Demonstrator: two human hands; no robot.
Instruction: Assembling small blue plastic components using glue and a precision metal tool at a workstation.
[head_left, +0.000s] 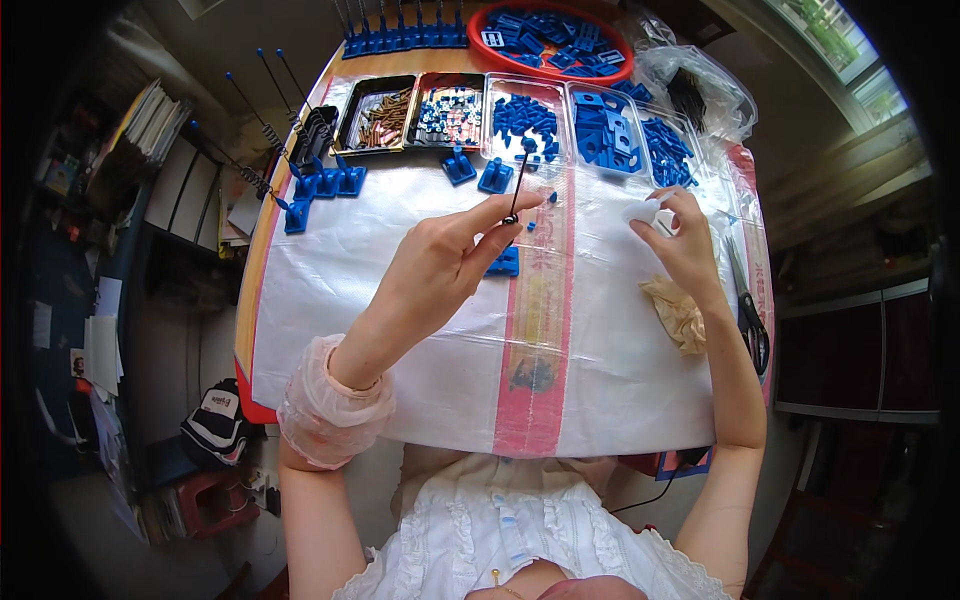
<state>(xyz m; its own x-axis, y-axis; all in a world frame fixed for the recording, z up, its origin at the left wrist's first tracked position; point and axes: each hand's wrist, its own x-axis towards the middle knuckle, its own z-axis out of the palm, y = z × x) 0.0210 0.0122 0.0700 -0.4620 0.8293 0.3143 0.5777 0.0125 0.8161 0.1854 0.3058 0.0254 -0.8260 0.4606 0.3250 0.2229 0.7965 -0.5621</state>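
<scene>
My left hand (450, 262) pinches a thin black rod (518, 183) between thumb and fingers, holding it upright over a blue plastic base (504, 263) on the white sheet. The rod carries a small blue piece at its top end. My right hand (680, 240) is raised to the right and holds a small white object (645, 211) at its fingertips. Two more blue bases (477, 170) stand farther back, in front of the trays.
Trays of brass springs (382, 118), mixed small parts (449, 112) and blue pieces (605, 130) line the back, with a red bowl (553, 42) of blue parts behind. Finished rod assemblies (318, 180) stand at left. A crumpled cloth (675, 312) and scissors (750, 315) lie at right.
</scene>
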